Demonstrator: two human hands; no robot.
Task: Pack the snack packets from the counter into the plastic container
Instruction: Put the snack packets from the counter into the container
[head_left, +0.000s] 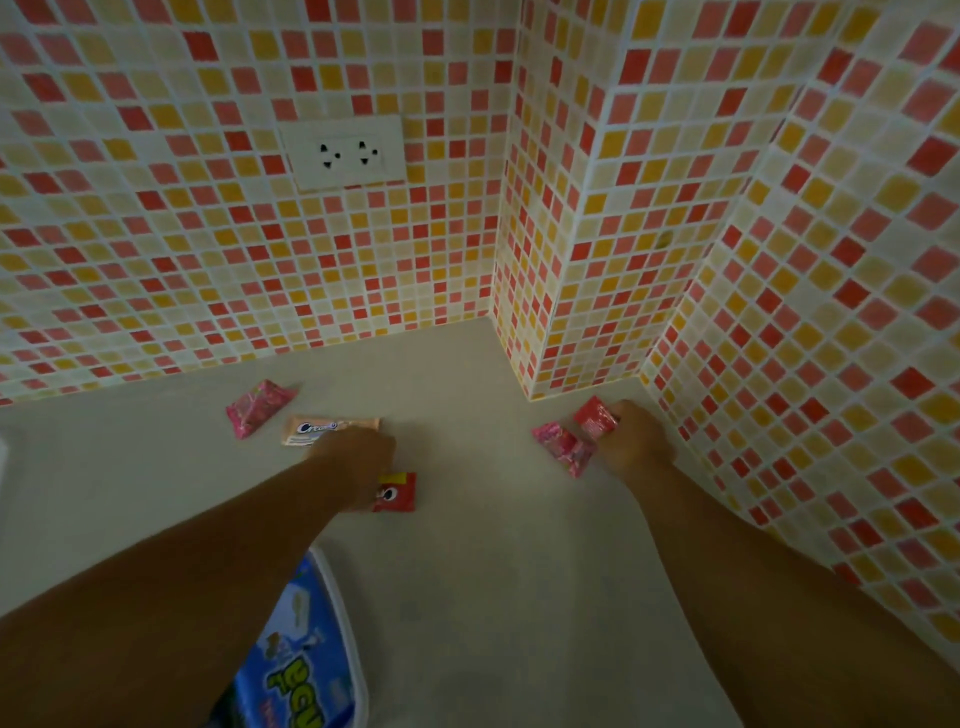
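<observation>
Several snack packets lie on the grey counter (493, 545). My right hand (631, 439) is closed on a red packet (595, 418) near the tiled corner, and a pink packet (563, 449) lies just left of it. My left hand (358, 460) rests fingers-down on a red packet with cartoon eyes (397, 493), partly covering it; its grip is hidden. A peach cream-biscuit packet (324, 428) lies just beyond that hand. Another pink packet (257, 408) sits farther left. The white plastic container (345, 623), holding a blue packet (296, 649), stands near me under my left forearm.
Mosaic-tiled walls enclose the counter at the back and right, with a tiled column (566, 291) jutting out by my right hand. A white double socket (345, 153) is on the back wall. A white object's edge (4, 457) shows at far left.
</observation>
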